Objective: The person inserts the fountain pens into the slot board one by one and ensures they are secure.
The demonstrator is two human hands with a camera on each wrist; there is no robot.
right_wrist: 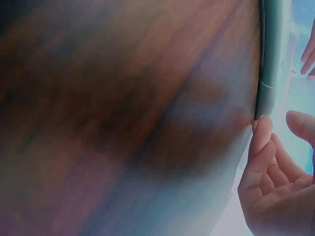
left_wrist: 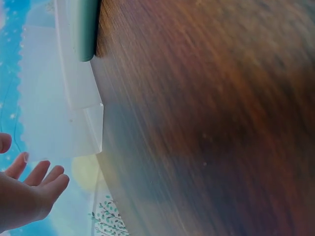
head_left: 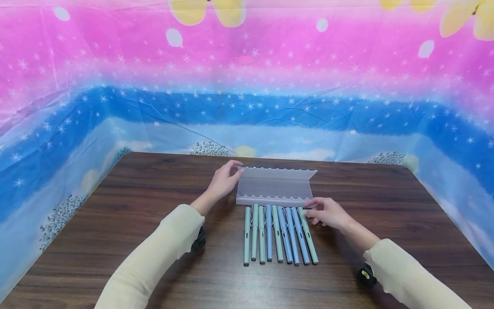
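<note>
A translucent plastic pen tray [head_left: 274,188] with scalloped front and back edges stands on the table. At its back left corner is my left hand [head_left: 225,179]; in the left wrist view, the fingers of that hand [left_wrist: 37,189] are spread, with the thumb apart. Several capped pens with wire clips, light green [head_left: 247,240] and blue [head_left: 269,240], lie side by side in front of the tray. My right hand [head_left: 328,213] is at the tray's front right corner, beside the end of the rightmost green pen [right_wrist: 269,73]. Its fingers [right_wrist: 266,132] are bent near that pen's end, thumb apart.
The dark wood-grain table [head_left: 173,266] reaches back to a pink and blue printed cloth [head_left: 247,107], which hangs behind it and at both sides. Black wrist devices [head_left: 366,274] show below the pale sleeves [head_left: 154,249].
</note>
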